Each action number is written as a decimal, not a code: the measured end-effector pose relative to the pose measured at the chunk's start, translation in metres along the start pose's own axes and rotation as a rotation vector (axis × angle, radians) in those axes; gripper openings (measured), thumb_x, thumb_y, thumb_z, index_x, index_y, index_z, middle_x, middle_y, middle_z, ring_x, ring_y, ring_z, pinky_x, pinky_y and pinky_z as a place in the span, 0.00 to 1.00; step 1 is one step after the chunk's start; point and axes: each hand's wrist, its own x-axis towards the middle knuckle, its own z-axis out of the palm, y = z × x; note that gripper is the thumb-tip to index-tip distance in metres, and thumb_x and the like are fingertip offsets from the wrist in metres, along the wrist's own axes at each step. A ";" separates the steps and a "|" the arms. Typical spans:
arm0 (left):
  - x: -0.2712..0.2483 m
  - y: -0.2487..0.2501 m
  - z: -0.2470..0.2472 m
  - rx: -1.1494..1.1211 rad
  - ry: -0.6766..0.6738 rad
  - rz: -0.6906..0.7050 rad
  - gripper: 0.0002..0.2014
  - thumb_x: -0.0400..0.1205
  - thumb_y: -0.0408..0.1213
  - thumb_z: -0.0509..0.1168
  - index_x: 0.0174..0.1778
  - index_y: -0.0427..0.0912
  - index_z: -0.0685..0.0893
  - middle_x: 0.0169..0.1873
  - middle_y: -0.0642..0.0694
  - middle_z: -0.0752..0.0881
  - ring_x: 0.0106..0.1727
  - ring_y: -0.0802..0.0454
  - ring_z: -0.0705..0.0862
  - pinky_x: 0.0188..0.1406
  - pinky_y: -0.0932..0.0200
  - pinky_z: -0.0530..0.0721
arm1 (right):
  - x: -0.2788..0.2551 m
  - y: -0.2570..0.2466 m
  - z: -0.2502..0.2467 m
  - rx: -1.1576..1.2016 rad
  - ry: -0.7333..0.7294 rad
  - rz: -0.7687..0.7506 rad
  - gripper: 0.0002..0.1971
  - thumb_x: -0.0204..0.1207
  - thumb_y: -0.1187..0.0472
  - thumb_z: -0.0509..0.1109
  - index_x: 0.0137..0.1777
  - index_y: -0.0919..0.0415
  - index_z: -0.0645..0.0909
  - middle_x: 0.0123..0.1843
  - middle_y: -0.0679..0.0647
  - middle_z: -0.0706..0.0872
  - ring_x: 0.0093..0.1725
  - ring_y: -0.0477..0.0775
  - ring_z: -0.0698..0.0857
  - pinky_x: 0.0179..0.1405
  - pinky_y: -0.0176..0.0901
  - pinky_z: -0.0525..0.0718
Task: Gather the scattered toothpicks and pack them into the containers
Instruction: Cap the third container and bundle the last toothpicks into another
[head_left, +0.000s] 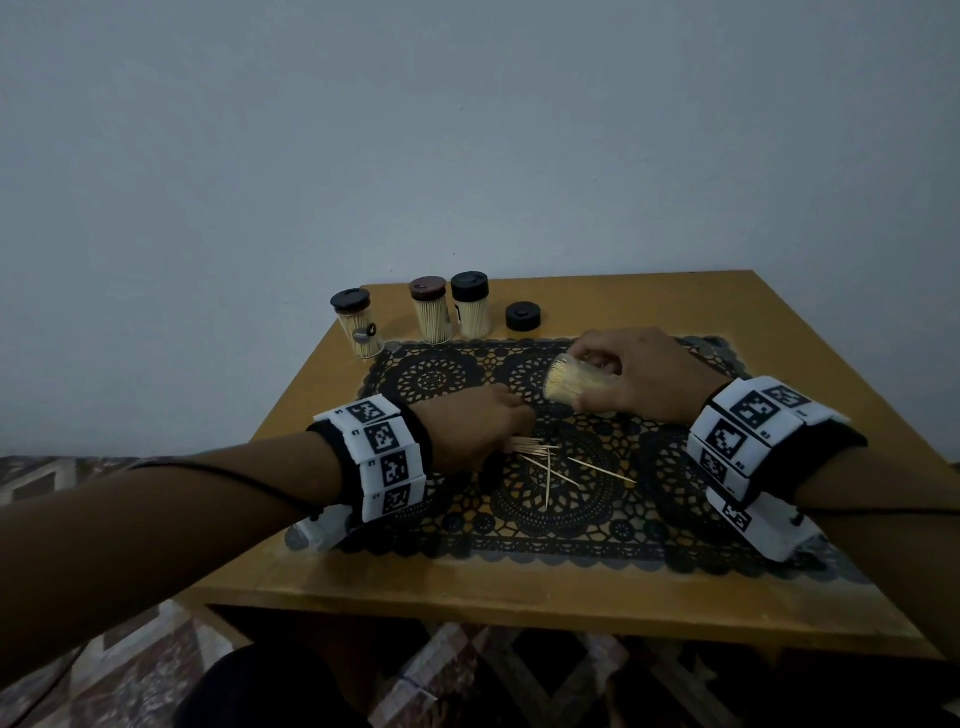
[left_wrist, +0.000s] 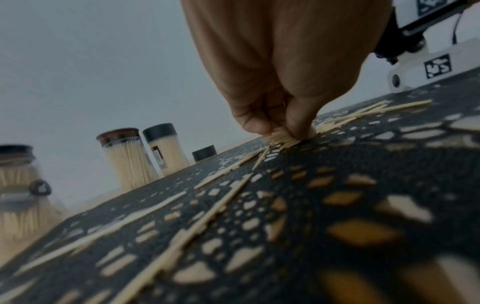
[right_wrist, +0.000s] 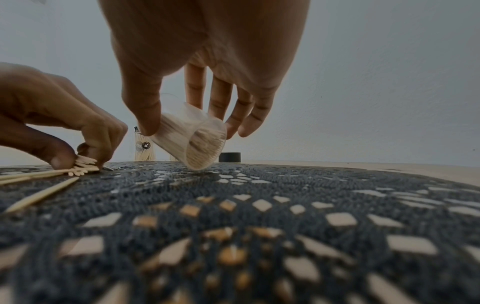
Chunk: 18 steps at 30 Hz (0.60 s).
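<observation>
Head view: left hand (head_left: 470, 428) fingers pinch a bundle of pale wooden toothpicks (head_left: 527, 445) at centre frame; right hand (head_left: 631, 374) grips the clear plastic container (head_left: 569, 383), mouth tilted towards them.

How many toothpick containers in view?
4. Three capped ones stand along the table's back edge: left, middle, right. One open container is tilted in the right hand.
</observation>
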 end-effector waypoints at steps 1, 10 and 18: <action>-0.001 -0.001 0.000 -0.041 0.004 -0.009 0.09 0.84 0.33 0.61 0.58 0.37 0.79 0.57 0.41 0.80 0.60 0.44 0.76 0.60 0.53 0.73 | 0.000 0.000 0.000 0.000 0.001 -0.008 0.22 0.65 0.55 0.83 0.59 0.56 0.85 0.48 0.47 0.84 0.47 0.49 0.82 0.46 0.43 0.80; -0.003 0.007 0.008 0.213 0.041 -0.023 0.13 0.87 0.38 0.54 0.64 0.37 0.75 0.60 0.41 0.77 0.60 0.45 0.72 0.61 0.57 0.67 | 0.002 0.002 0.001 -0.015 -0.047 -0.002 0.23 0.65 0.57 0.82 0.60 0.54 0.83 0.51 0.48 0.85 0.47 0.49 0.81 0.38 0.28 0.70; -0.002 -0.002 -0.017 -0.143 0.064 -0.202 0.04 0.87 0.37 0.57 0.47 0.42 0.74 0.46 0.45 0.78 0.48 0.47 0.76 0.45 0.57 0.72 | 0.002 0.003 0.001 -0.002 -0.054 0.002 0.22 0.65 0.57 0.82 0.60 0.54 0.83 0.50 0.47 0.84 0.47 0.48 0.81 0.38 0.28 0.70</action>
